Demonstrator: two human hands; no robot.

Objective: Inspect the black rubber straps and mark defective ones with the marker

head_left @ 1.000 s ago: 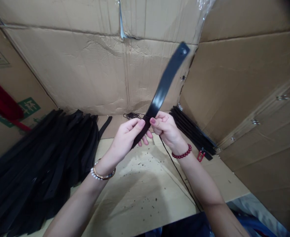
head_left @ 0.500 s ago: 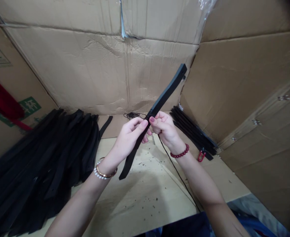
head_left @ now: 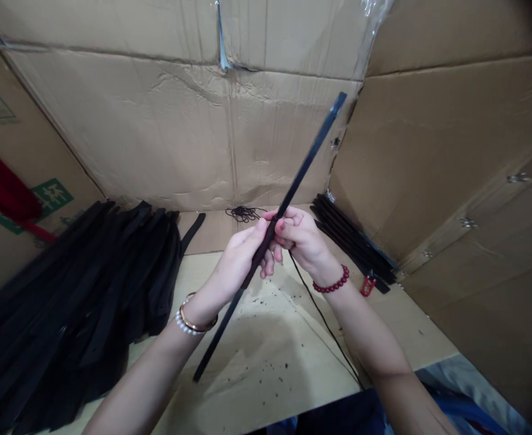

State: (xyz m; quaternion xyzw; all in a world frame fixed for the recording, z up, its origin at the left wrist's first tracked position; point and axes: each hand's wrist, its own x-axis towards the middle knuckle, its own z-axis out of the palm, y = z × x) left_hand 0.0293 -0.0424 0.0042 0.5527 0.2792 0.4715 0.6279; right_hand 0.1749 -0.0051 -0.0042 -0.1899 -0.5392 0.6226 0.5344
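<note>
A long, thin black strip slants across the middle of the view, its narrow edge turned towards me. Its middle stretch looks thicker and duller, as if wrapped. My left hand pinches this stretch from the left, thumb on top. From the other side my right hand grips the strip just above, with thumb and bent fingers. A thin black cord runs from below my right hand down to the table's front edge. Whether the cord joins the strip is hidden by my fingers.
Many black strips lie heaped at left. More black strips lie at right beside a small red-handled tool. Tangled black cord lies at the back. Cardboard walls surround the table, which has dark crumbs on it.
The strip has turned about its length, from its broad face to its narrow edge, and stands steeper, its lower end further down and left. Both hands still hold it near the middle.
</note>
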